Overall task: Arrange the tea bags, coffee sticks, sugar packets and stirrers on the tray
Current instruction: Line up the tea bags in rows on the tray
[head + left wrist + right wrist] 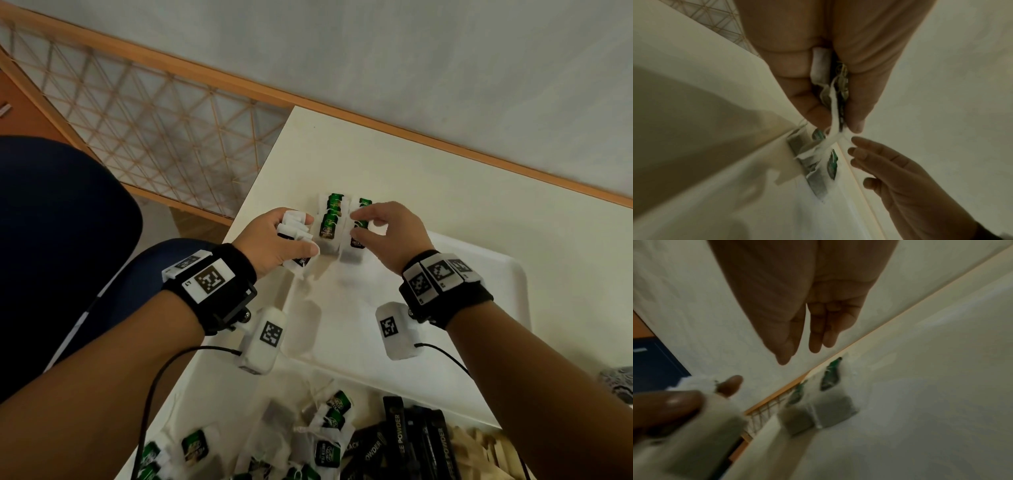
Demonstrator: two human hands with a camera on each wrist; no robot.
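Note:
A white tray (513, 274) lies on the white table. At its far left corner two short rows of green-tagged tea bags lie side by side, the left row (329, 222) and the right row (358, 245). My left hand (304, 236) grips a bundle of white tea bags (291, 226) just left of the rows, above the tray's edge. The left wrist view shows that bundle (835, 104) pinched between thumb and fingers. My right hand (356, 225) hovers over the right row with relaxed fingers, holding nothing. Its fingers (815, 340) are straight above the laid tea bags (834, 410).
Near me on the table lies a loose pile of tea bags (308, 442), with black coffee sticks (411, 438) and pale wooden stirrers (479, 452) to its right. A wooden lattice screen (154, 120) stands left of the table. Most of the tray floor is bare.

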